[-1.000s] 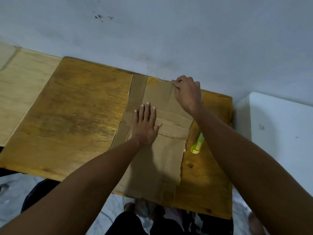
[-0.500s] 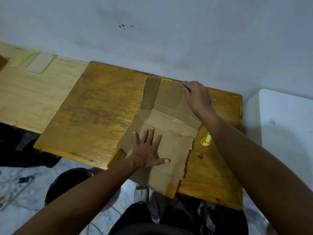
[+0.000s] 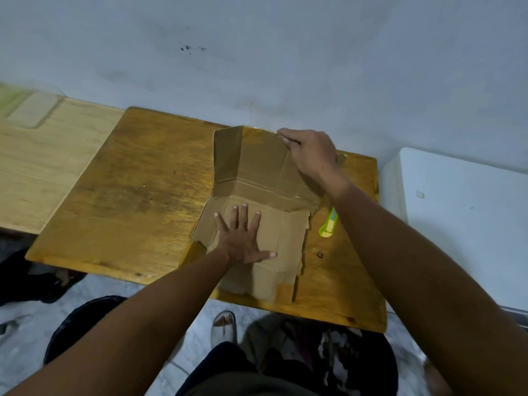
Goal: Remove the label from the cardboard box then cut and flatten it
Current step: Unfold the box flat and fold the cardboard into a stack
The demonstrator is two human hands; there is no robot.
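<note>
Cardboard box [image 3: 265, 224], cut open, lies on the wooden counter [image 3: 137, 190] under two bare hands.

Brown and creased, the box rests toward the right half of the counter, its near panel flat and overhanging the front edge, its far panels raised and folded up toward the wall. The left hand [image 3: 243, 238] lies palm down on the flat near panel, fingers spread wide, its grip open and pressing rather than holding. The right hand [image 3: 311, 152] reaches to the far top edge of the raised panel, its grip closed narrow on that cardboard edge. A green and yellow utility knife [image 3: 328, 222] lies on the counter just beside the box's right side, partly hidden by the right forearm. A paler wooden surface [image 3: 37, 158] adjoins the counter on the left, and a white cabinet [image 3: 463, 218] stands to the right.
</note>
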